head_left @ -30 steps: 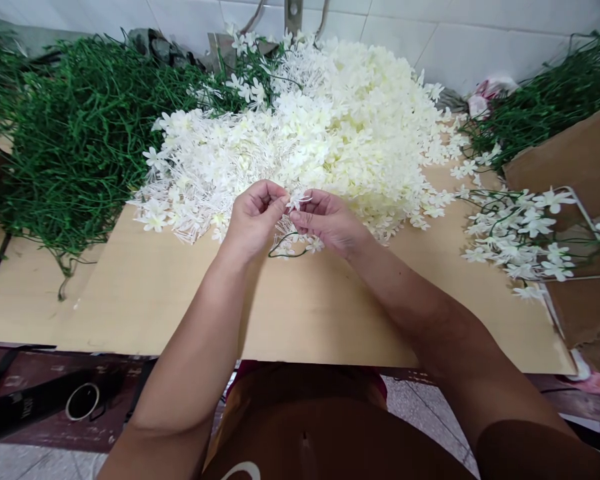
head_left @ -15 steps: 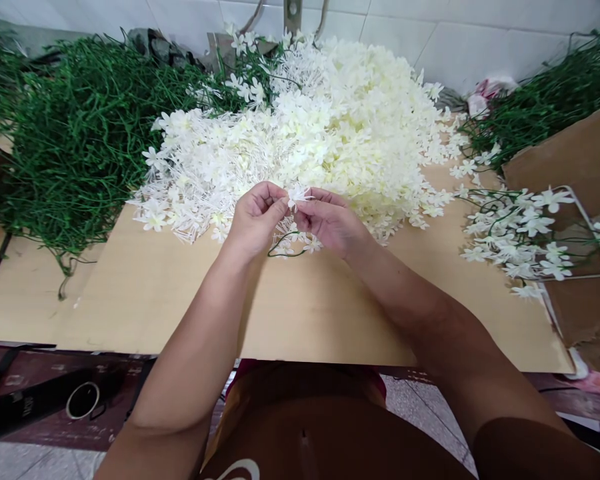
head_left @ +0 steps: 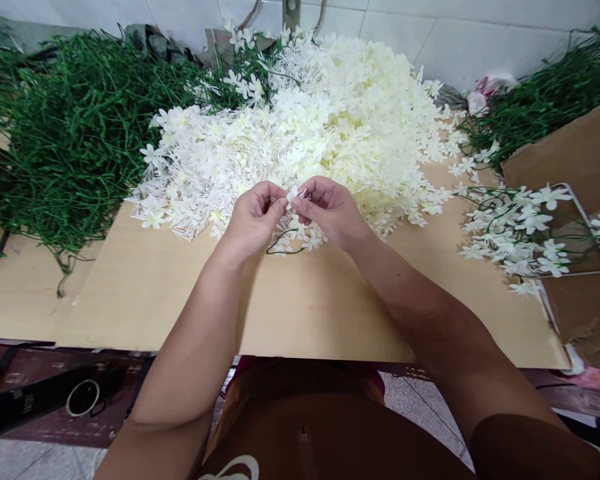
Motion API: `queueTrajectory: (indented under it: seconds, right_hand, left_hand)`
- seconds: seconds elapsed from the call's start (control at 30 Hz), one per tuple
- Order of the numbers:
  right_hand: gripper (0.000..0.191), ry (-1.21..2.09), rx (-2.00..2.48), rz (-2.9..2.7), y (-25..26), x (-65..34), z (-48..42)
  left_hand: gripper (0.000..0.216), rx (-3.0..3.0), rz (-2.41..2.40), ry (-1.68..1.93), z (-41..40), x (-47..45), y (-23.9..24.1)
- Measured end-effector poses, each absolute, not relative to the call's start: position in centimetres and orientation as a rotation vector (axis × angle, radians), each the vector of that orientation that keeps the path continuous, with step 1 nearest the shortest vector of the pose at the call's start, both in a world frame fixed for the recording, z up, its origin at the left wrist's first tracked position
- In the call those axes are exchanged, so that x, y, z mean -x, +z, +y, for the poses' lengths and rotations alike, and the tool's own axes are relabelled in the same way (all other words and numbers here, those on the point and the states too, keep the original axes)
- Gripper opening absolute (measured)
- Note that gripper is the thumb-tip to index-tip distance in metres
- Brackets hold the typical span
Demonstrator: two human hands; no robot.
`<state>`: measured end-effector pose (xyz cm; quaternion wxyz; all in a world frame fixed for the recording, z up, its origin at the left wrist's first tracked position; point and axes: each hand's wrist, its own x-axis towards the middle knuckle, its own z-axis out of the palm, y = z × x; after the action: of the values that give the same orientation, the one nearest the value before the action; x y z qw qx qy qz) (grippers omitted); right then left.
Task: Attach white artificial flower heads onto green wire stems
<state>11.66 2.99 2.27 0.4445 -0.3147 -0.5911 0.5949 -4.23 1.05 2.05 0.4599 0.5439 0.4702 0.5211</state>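
Note:
Between my fingertips, in the middle of the head view, is a small white artificial flower [head_left: 294, 194]. My left hand [head_left: 258, 215] pinches it from the left with thumb and forefinger. From the other side my right hand [head_left: 330, 208] closes thumb and fingers on the same flower, partly hiding it. A thin green stem [head_left: 286, 252] curves below the hands, with a few white blossoms beside it. Just beyond my hands spreads a big heap of white and cream artificial flowers [head_left: 360, 127].
Tangled green stems [head_left: 90, 127] pile up at the left, with more stems [head_left: 545, 110] at the far right. Flowered stems [head_left: 535, 227] lie across a metal wire frame [head_left: 587, 217] by brown cardboard [head_left: 570, 147]. The tan board [head_left: 300, 313] ends near my body. A tiled wall stands behind.
My right hand has shifted its grip, its fingers curling in closer and its knuckles rising around the flower. My left hand stays nearly in place.

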Motion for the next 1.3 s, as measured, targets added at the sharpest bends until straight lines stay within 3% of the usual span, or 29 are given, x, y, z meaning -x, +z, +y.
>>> queueTrajectory:
  seconds: [0.37, 0.63, 1.03, 1.3]
  right_hand:
    - [0.056, 1.246, 0.813, -1.376, 1.7, -11.4, 3.3]
    - [0.043, 1.002, 0.810, -1.478, 1.3, -11.5, 2.8]
    - [0.038, 0.952, 0.737, -1.573, 2.8, -12.1, 2.6]
    - [0.043, 1.558, 0.643, -1.285, 2.0, -12.8, 3.8]
  left_hand:
    - [0.040, -1.268, 1.159, 1.378, 0.9, 3.2, 2.1]
    - [0.009, -1.795, 1.311, 1.501, 0.4, 3.6, 1.5]
    - [0.012, -2.066, 1.206, 1.671, -0.1, 3.4, 1.7]
    - [0.016, -1.584, 1.177, 1.649, 0.4, 3.1, 0.7]
